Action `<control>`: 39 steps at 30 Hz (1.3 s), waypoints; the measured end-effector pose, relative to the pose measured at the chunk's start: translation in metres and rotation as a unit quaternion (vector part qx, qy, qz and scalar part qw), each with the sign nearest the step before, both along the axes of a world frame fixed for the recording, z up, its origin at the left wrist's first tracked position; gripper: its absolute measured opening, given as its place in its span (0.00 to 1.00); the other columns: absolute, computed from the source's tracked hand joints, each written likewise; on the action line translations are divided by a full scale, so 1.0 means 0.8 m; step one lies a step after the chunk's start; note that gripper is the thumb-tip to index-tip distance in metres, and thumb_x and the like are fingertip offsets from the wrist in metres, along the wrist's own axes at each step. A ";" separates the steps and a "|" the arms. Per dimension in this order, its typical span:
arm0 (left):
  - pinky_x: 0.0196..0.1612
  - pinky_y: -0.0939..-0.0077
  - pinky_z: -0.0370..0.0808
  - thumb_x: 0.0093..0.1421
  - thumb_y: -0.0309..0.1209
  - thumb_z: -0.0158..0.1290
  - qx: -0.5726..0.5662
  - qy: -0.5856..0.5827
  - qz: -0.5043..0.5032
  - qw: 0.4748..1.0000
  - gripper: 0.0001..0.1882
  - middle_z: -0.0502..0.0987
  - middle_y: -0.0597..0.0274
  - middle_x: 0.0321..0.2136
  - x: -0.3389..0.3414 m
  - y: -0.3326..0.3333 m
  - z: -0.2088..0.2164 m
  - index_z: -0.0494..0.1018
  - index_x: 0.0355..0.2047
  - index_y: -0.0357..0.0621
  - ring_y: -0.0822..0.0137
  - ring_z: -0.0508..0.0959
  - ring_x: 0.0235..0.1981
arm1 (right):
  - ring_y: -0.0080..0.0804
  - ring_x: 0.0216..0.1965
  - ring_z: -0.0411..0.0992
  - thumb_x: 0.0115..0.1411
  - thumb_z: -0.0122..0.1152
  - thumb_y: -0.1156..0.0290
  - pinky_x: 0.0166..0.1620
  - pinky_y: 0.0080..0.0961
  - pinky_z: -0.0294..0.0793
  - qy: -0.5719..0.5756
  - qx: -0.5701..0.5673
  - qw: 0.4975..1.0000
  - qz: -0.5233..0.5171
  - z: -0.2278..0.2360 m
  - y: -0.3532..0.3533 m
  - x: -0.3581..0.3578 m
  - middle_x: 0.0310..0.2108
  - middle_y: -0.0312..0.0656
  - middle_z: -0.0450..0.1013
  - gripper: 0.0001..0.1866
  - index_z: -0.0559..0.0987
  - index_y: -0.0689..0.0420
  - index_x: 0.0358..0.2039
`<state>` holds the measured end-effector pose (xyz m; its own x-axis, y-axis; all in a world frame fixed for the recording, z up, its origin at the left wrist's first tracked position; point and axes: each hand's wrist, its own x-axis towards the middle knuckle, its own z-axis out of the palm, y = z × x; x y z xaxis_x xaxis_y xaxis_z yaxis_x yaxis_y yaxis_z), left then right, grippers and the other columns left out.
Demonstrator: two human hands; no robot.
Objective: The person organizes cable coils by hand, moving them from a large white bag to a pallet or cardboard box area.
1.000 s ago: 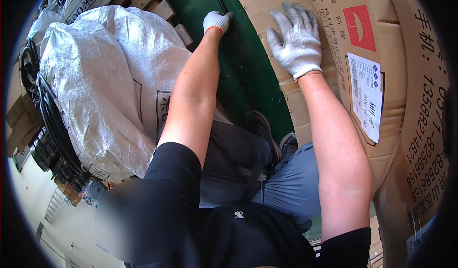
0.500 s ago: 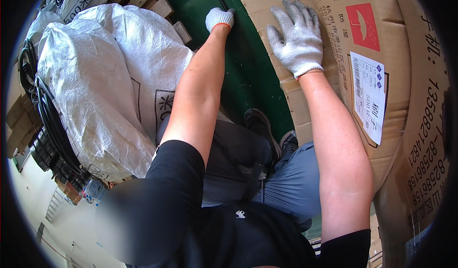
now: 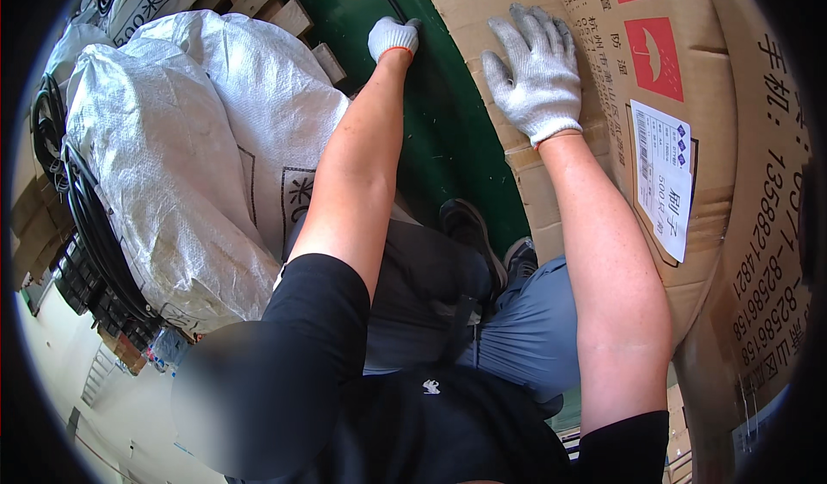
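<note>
The right hand (image 3: 536, 72), in a white knit glove, lay flat and wide on the side of a big carton (image 3: 689, 251), fingers spread and pointing to about 12 o'clock. It held nothing; probably it pressed on the cardboard to steady it. The left hand (image 3: 392, 36), also gloved, was at about 11 o'clock of the right one, well apart from it. It was curled narrow at the far corner of the carton, where the cardboard meets the green floor (image 3: 439, 139). I could not tell if its fingers hooked the edge or only touched it. With one hand on the face and one at the corner, the carton seemed to be braced from two sides.

The carton filled the whole right side of the view, from 12 to 5 o'clock, and carried a white label (image 3: 663, 174) and red marks. The person's shoes (image 3: 469, 225) stood on the floor just beside it.

At 9 o'clock lay large white woven sacks (image 3: 189, 165), touching each other, and beyond them a coil of black cable (image 3: 86, 225). At 11 o'clock wooden pallet blocks (image 3: 284, 10) showed behind the sacks. The place looked like a storeroom with strong light.
</note>
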<state>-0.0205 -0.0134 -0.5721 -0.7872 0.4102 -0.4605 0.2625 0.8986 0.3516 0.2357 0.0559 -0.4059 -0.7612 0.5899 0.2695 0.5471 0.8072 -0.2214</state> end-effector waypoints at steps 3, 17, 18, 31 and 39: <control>0.60 0.54 0.81 0.64 0.56 0.67 -0.010 -0.001 0.007 1.000 0.31 0.87 0.41 0.52 -0.003 -0.004 -0.002 0.86 0.49 0.38 0.40 0.86 0.54 | 0.53 0.73 0.67 0.71 0.63 0.51 0.78 0.57 0.59 -0.005 0.005 1.000 0.000 0.003 -0.002 -0.005 0.71 0.47 0.72 0.25 0.80 0.42 0.66; 0.61 0.55 0.81 0.63 0.56 0.68 -0.033 -0.006 -0.027 0.999 0.32 0.86 0.41 0.54 0.001 0.001 0.000 0.85 0.52 0.40 0.41 0.85 0.56 | 0.53 0.74 0.66 0.72 0.61 0.51 0.79 0.57 0.59 -0.005 0.000 1.000 0.005 0.001 -0.001 0.000 0.71 0.47 0.71 0.25 0.80 0.43 0.65; 0.61 0.55 0.81 0.63 0.56 0.68 -0.030 -0.006 -0.027 0.999 0.32 0.86 0.41 0.54 0.001 0.005 0.001 0.85 0.52 0.40 0.41 0.85 0.56 | 0.53 0.74 0.66 0.72 0.61 0.51 0.79 0.57 0.58 -0.006 0.004 1.000 0.005 0.003 0.002 -0.001 0.71 0.47 0.71 0.25 0.80 0.43 0.65; 0.57 0.48 0.83 0.63 0.52 0.68 0.001 0.001 0.020 1.000 0.28 0.86 0.36 0.50 0.016 -0.006 0.003 0.85 0.47 0.39 0.36 0.86 0.53 | 0.57 0.70 0.67 0.64 0.67 0.56 0.77 0.61 0.59 0.002 -0.050 0.999 0.008 0.011 -0.005 0.001 0.68 0.52 0.72 0.25 0.81 0.48 0.60; 0.54 0.50 0.83 0.61 0.54 0.71 0.002 -0.010 0.035 0.999 0.28 0.88 0.40 0.46 0.016 -0.005 0.005 0.86 0.45 0.40 0.38 0.87 0.49 | 0.60 0.73 0.65 0.67 0.65 0.57 0.78 0.61 0.56 -0.013 -0.051 0.999 0.001 0.023 -0.009 -0.002 0.70 0.53 0.71 0.25 0.81 0.51 0.62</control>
<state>-0.0075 -0.0178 -0.5678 -0.8046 0.3567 -0.4748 0.1927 0.9131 0.3593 0.2343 0.0491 -0.3876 -0.7681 0.6120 0.1885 0.5521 0.7820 -0.2893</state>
